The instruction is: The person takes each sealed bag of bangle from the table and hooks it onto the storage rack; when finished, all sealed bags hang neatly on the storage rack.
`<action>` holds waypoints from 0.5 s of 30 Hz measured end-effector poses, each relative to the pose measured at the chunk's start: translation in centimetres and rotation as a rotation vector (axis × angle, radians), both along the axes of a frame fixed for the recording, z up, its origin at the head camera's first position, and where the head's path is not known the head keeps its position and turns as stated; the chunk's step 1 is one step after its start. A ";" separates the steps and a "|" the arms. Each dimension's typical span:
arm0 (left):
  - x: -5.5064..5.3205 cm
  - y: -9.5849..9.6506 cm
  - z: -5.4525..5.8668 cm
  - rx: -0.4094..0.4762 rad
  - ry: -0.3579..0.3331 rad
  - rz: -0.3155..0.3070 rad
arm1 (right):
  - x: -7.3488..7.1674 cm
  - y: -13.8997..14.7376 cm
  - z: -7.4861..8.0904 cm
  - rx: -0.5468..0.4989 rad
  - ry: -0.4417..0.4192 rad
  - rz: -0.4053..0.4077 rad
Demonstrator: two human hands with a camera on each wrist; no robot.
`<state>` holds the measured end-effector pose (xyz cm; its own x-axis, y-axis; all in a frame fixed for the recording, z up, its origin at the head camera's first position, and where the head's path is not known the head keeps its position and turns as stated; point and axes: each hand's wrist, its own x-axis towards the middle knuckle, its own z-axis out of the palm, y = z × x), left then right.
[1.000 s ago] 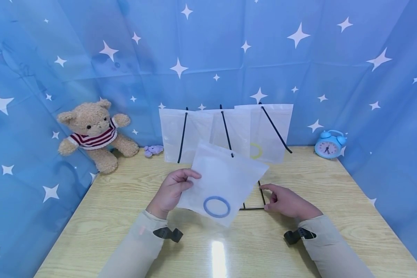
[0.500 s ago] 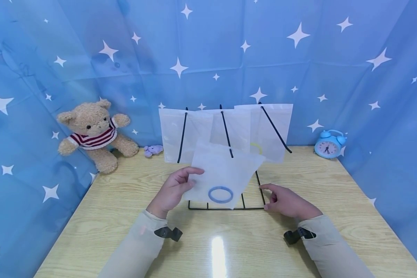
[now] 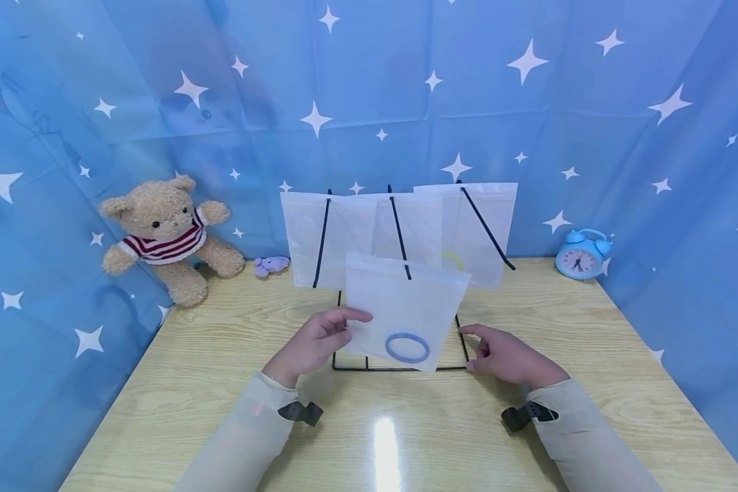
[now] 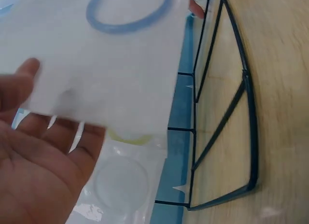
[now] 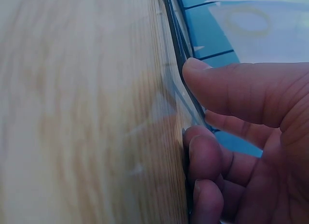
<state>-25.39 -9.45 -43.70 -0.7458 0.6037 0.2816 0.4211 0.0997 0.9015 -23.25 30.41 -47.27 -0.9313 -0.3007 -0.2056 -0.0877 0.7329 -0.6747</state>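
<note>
A frosted zip bag (image 3: 400,301) with a blue ring (image 3: 408,361) at its bottom hangs in front, the tip of the middle hook (image 3: 401,229) showing through its top edge. My left hand (image 3: 313,342) is at the bag's left edge, fingers fairly straight. In the left wrist view the thumb (image 4: 19,84) lies before the bag and other fingers behind its edge; a firm pinch is not visible. My right hand (image 3: 510,355) pinches the front right of the black wire rack's base (image 3: 400,370), thumb and curled fingers at the rod in the right wrist view.
More frosted bags hang behind on the rack's hooks, a left bag (image 3: 301,239) and a right bag (image 3: 498,212) with a yellow ring (image 3: 455,257). A teddy bear (image 3: 166,236), small purple toy (image 3: 272,265) and blue alarm clock (image 3: 581,256) stand along the starry curtain.
The blue-ring bag has swung from tilted in my left hand to hanging nearly straight at the middle hook. My left hand has shifted slightly right; the right hand stays on the rack.
</note>
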 end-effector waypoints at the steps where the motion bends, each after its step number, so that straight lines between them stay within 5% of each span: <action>1: 0.0 0.0 -0.1 -0.019 -0.009 -0.024 | 0.0 0.0 0.0 0.001 0.000 -0.001; 7: -0.4 0.0 -0.7 -0.141 -0.073 -0.134 | -0.1 0.1 -0.1 0.006 0.000 0.002; 15: -0.6 0.2 -1.4 -0.324 -0.132 -0.089 | -0.2 0.1 0.0 0.009 -0.007 0.001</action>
